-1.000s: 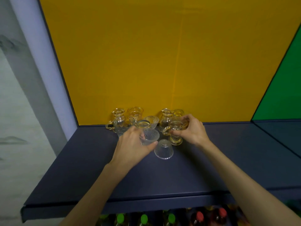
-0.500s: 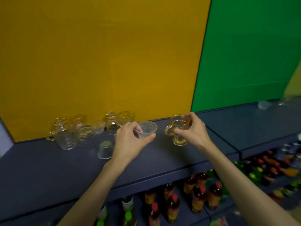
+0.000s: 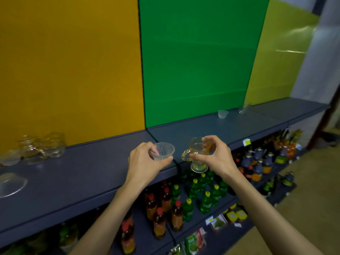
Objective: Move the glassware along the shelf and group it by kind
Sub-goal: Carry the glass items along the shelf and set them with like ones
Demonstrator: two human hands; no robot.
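The left hand pinches a ribbed clear cup; the right hand grips an amber handled mug. Both have been carried rightward off the cluster, now over the shelf edge, probably heading for the far glasses. Forearms reach forward, wrists level.

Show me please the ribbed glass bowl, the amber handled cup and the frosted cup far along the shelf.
ribbed glass bowl (image 3: 163,150), head view, inner wall
amber handled cup (image 3: 199,148), head view, body
frosted cup (image 3: 223,114), head view, side
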